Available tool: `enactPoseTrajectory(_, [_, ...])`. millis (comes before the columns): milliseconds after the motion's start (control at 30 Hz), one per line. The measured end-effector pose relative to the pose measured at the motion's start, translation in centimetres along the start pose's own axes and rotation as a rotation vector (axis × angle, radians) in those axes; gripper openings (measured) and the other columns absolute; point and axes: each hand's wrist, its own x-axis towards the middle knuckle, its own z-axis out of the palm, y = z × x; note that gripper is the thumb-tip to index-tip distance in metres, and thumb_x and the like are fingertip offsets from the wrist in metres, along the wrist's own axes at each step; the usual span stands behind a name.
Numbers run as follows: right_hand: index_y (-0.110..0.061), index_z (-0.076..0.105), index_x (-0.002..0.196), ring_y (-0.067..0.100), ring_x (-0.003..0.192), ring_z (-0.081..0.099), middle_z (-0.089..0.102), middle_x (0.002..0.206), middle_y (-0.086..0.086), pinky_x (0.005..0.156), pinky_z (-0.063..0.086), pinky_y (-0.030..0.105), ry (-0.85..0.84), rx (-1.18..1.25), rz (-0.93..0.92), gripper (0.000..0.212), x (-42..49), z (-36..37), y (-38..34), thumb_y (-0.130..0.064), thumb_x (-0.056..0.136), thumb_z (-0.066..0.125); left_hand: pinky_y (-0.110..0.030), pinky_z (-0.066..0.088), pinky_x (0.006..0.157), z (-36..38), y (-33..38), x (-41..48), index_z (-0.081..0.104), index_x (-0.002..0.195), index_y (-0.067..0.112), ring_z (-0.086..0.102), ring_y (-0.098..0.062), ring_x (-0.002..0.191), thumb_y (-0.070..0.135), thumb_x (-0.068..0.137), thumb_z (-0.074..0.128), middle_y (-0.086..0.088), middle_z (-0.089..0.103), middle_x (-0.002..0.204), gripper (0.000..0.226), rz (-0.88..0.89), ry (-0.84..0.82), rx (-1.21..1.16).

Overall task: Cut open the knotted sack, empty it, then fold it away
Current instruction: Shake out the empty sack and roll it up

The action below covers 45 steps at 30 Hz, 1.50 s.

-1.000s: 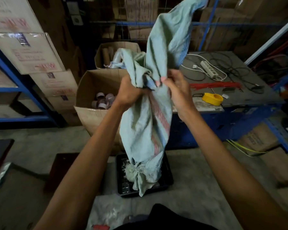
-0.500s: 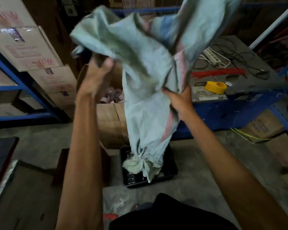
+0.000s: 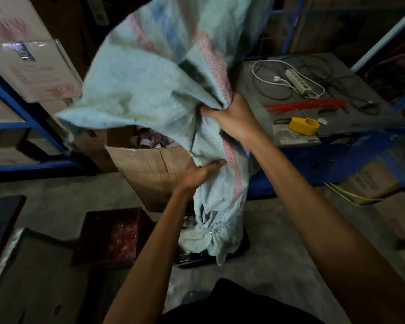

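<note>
Above a concrete floor point(image 3: 56, 202) between blue racks, a person holds a pale green sack point(image 3: 150, 85) up at arm's length. Right hand point(image 3: 234, 122) is clenched tight on a bunched fold of the cloth beside a pink woven stripe, at about mid-height of the sack. Left hand point(image 3: 197, 175) sits lower, fingers curled over the cloth where the sack narrows. Above the hands the sack billows wide to the left and runs out of the top of the frame; its surface there is blurred. Below the left hand it hangs in a limp column, and its frayed, gathered end point(image 3: 211, 237) dangles over a black tray point(image 3: 241, 249) on the floor; whether it touches the tray cannot be told.

Behind the sack stands an open carton point(image 3: 150, 167) with rolls point(image 3: 147, 141) showing over its rim. A dark brown box point(image 3: 110, 237) with something red and glossy inside lies on the floor just left of the left forearm. To the right, a grey bench top point(image 3: 262, 90) carries a white power strip point(image 3: 298, 81) with coiled cables, a bundle of red ties point(image 3: 306, 105) and a yellow tape dispenser point(image 3: 304, 126). More cartons sit on the shelving at left and under the bench at right.
</note>
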Motion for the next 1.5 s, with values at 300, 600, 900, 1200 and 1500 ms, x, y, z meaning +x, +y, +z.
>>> enactPoseTrajectory(300, [-0.021, 0.043, 0.145, 0.024, 0.133, 0.043, 0.045, 0.142, 0.009, 0.108, 0.041, 0.043, 0.284, -0.282, -0.328, 0.103, -3.6, -2.5, 3.4, -0.068, 0.06, 0.079, -0.035, 0.05, 0.096, -0.7, 3.5, 1.4, 0.071, 0.109, 0.017, 0.068, -0.019, 0.107, 0.029, 0.094, 0.063, 0.001, 0.076, 0.107, 0.021, -0.18, -0.044, -0.434])
enactPoseTrajectory(600, [-0.032, -0.03, 0.15, 0.025, 0.153, -0.008, -0.025, 0.163, -0.002, 0.109, 0.011, 0.065, 0.177, -0.343, 0.036, 0.169, -5.9, -0.5, 11.1, -0.064, 0.036, 0.091, -0.046, 0.042, 0.113, -0.5, 7.5, 1.3, 0.066, 0.123, 0.01, 0.058, -0.029, 0.126, 0.029, 0.099, 0.054, -0.012, 0.065, 0.134, 0.033, -0.109, -0.154, -0.933])
enactPoseTrajectory(900, [-0.017, 0.073, 0.103, 0.027, 0.098, 0.068, 0.076, 0.098, 0.006, 0.081, 0.043, 0.02, 0.378, -0.348, 0.199, 0.045, -2.2, -3.0, 10.4, -0.036, 0.063, 0.081, -0.051, 0.044, 0.109, -3.4, 6.4, -0.6, 0.067, 0.126, 0.028, 0.059, -0.013, 0.123, 0.064, 0.067, 0.079, 0.009, 0.067, 0.129, 0.07, -0.146, -0.309, -0.054])
enactPoseTrajectory(1200, [-0.03, 0.073, 0.108, 0.012, 0.08, 0.063, 0.072, 0.083, -0.013, 0.085, 0.042, 0.037, 0.302, -0.385, -0.004, 0.044, -2.0, -6.9, 5.9, -0.039, 0.065, 0.071, -0.042, 0.045, 0.097, -7.3, 5.6, -2.0, 0.045, 0.135, 0.01, 0.048, -0.028, 0.119, 0.08, 0.04, 0.073, -0.01, 0.05, 0.13, 0.121, 0.419, 0.28, 0.905])
enactPoseTrajectory(1500, [-0.013, 0.072, 0.104, 0.024, 0.099, 0.07, 0.075, 0.1, 0.006, 0.088, 0.058, 0.041, 0.125, 0.425, -0.03, 0.038, -2.3, -4.3, -0.4, -0.003, 0.068, 0.065, -0.016, 0.056, 0.088, 3.0, 4.8, -0.3, 0.069, 0.117, 0.004, 0.069, 0.008, 0.096, 0.003, 0.07, 0.088, 0.004, 0.073, 0.11, 0.051, 0.225, -0.163, 0.189])
